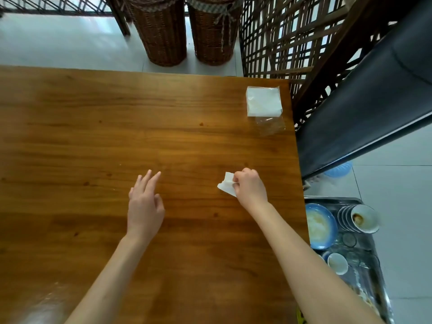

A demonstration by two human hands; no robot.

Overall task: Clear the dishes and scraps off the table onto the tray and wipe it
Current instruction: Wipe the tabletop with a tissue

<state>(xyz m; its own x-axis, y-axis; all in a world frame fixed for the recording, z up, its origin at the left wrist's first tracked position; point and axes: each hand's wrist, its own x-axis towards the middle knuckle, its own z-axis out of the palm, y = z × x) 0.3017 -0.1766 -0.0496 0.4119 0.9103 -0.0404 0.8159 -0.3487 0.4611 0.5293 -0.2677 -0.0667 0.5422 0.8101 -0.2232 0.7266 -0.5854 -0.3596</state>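
Right hand (250,184) pinches a crumpled white napkin (226,186) at about 4 o'clock on the bench (93,136), fingers curled round it, wad low over the wood. Reads as the wiping step. Left hand (145,202) sits near 6 o'clock, fingers straight and spread, holding nothing; can't tell if it touches the surface. Probably there to brace.

Dishes look already cleared: the metal tray (374,272) sits off the bench's right edge at 4-5 o'clock, lower down, carrying a blue plate (321,226), a stack of small bowls (360,218) and a small cup (337,263). Placed right beside the working hand, so drops are short.

Napkin pack (263,101) in clear wrap sits at 2 o'clock near the far right corner, well apart from both hands, likely the source of the wipe.

A few dark specks show on the wood around centre; grain or scraps, can't tell. 2 wicker baskets (187,31) stand on the floor beyond the far edge.
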